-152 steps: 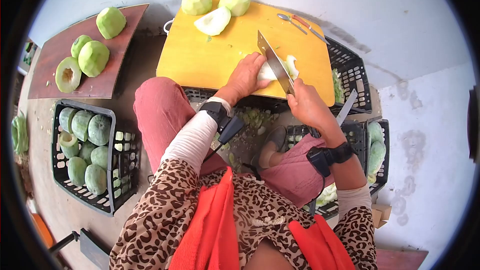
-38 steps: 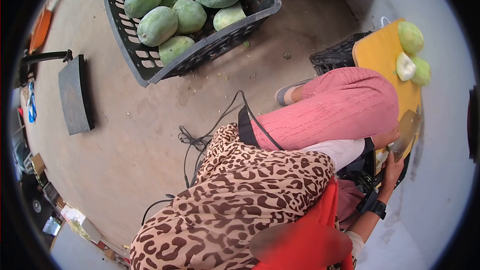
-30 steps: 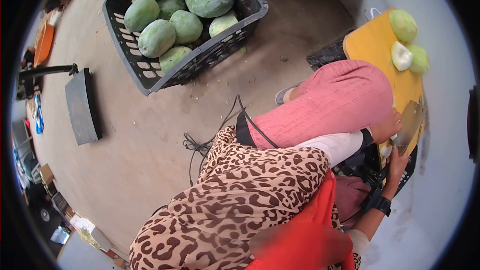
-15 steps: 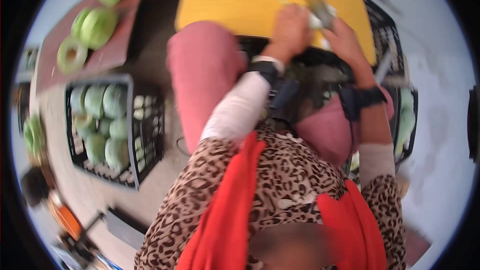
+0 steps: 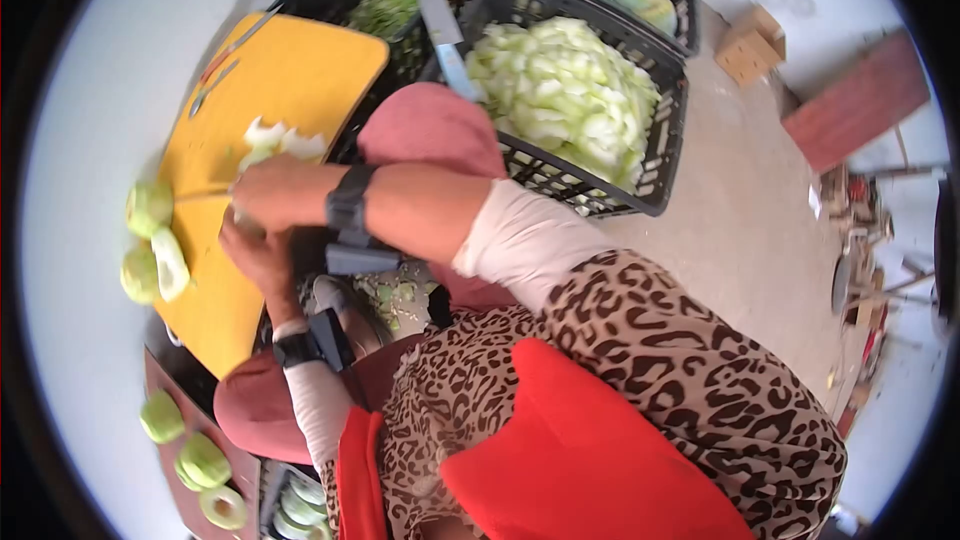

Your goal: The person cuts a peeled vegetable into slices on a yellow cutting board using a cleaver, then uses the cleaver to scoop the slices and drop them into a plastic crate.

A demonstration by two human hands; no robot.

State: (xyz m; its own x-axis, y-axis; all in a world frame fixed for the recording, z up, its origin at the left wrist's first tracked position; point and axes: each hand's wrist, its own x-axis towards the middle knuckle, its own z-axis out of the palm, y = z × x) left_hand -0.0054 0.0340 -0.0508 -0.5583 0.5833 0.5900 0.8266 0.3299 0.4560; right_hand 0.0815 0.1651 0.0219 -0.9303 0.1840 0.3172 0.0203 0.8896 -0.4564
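At the near edge of the yellow cutting board [image 5: 300, 50], my right hand [image 5: 280, 190] is closed on a knife [image 5: 203, 196]. Its thin blade points left across the board, seen nearly edge-on. Just below, my left hand [image 5: 258, 252] is closed, fingers curled close to the right hand. A pale bit shows between the hands, too hidden to name. Cut white-green pieces [image 5: 280, 142] lie on the board beyond my right hand. Peeled pale green gourds [image 5: 148, 208] and a cut gourd piece [image 5: 170, 265] rest at the board's left edge.
A black crate [image 5: 665, 165] heaped with sliced pieces stands right of my knee. A blue-handled cleaver [image 5: 437, 15] lies by it. Thin tools [image 5: 215, 88] lie on the board's far side. More gourds [image 5: 203, 462] sit on a reddish board at lower left.
My view has swung to the right, so the board now appears at left and the crate of slices has come into view. Both hands stay together at the board; the knife blade now points left.
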